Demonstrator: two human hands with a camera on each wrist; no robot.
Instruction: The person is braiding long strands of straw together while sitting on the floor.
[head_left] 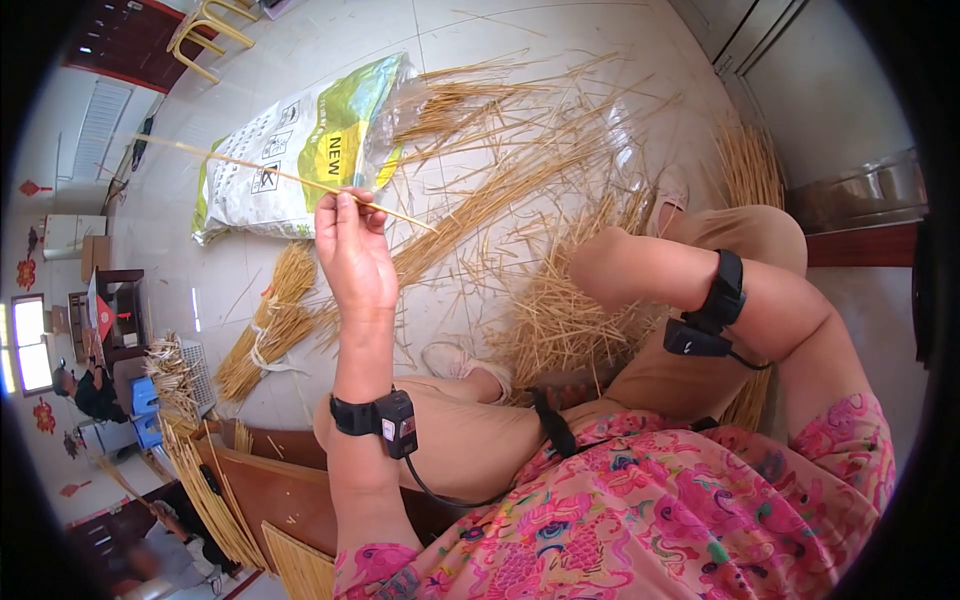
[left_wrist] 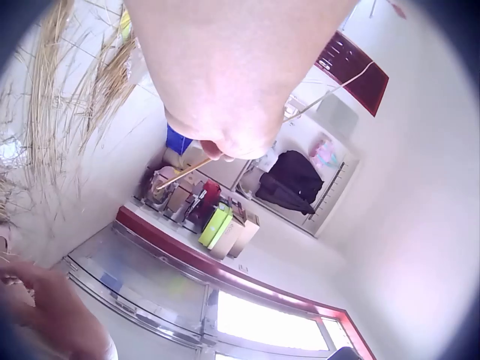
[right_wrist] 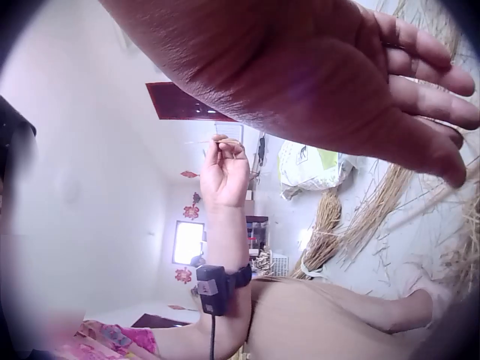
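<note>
Places taken from the white-and-green sack (head_left: 310, 130). Left hand (head_left: 354, 250), just below the sack in the head view, pinches one straw stalk (head_left: 280, 174) between thumb and fingers; the stalk passes in front of the sack, its shorter part angling down beyond the sack's lower right. Right hand (right_wrist: 337, 94), well to the right of the sack, has fingers extended, nothing visible in them. Tied bundle (head_left: 262, 320) lies below the sack; loose straw (head_left: 500, 205) is strewn right of its open end.

Judgement: a light pinch should suffice, since thin straw probably crushes or snaps. Best to keep the long end clear of the sack and turn the stalk slowly.

Hard to make out: long end blurs left of the sack; right fingers hidden in the head view; left fingertips mostly hidden in the left wrist view.
</note>
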